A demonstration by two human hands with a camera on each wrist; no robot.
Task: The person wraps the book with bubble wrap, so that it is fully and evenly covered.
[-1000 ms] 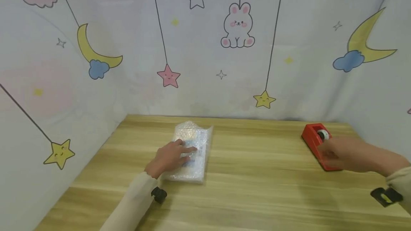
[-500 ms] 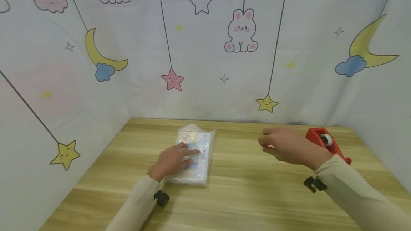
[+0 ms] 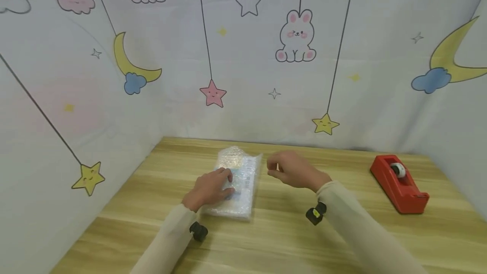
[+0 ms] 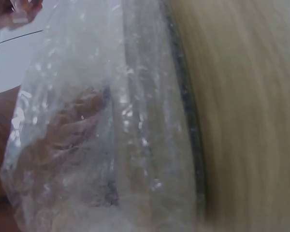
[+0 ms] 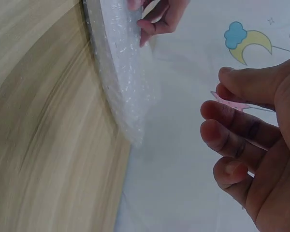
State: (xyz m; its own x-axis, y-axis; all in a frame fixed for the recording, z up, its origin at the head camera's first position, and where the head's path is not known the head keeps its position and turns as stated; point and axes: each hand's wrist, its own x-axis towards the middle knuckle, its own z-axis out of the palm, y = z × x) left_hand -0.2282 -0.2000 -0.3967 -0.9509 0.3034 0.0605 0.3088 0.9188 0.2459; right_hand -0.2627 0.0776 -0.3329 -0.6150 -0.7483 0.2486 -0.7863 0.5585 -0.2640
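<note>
A flat package in clear bubble wrap, with blue and white contents, lies left of the table's middle in the head view. My left hand rests on it, thumb and forefinger bent towards each other. In the left wrist view, a crinkled flap of bubble wrap covers part of that hand. Just right of the package, my right hand is held above the table. Its thumb lies close to the forefinger in the right wrist view, the other fingers loosely bent. Nothing can be made out between its fingertips.
A red tape dispenser with a white-cored roll stands at the table's right. The wooden table meets white cloth walls printed with stars, moons and rabbits at the back and sides.
My right hand has left the tape dispenser and come leftward to beside the package. The left hand stays on the package, its forefinger now more bent. The view has shifted slightly.
</note>
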